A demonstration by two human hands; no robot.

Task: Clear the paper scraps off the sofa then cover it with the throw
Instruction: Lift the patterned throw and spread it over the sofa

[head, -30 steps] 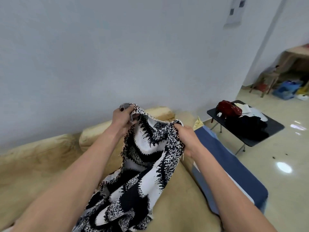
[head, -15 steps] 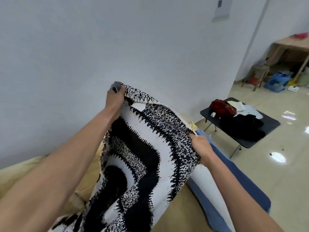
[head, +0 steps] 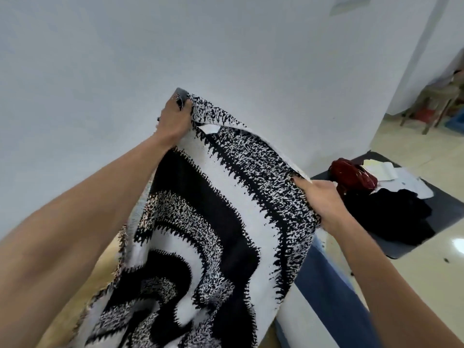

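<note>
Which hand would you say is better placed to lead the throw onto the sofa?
Probably left: left hand grips the throw high, on the sofa side; right hand sits lower.
</note>
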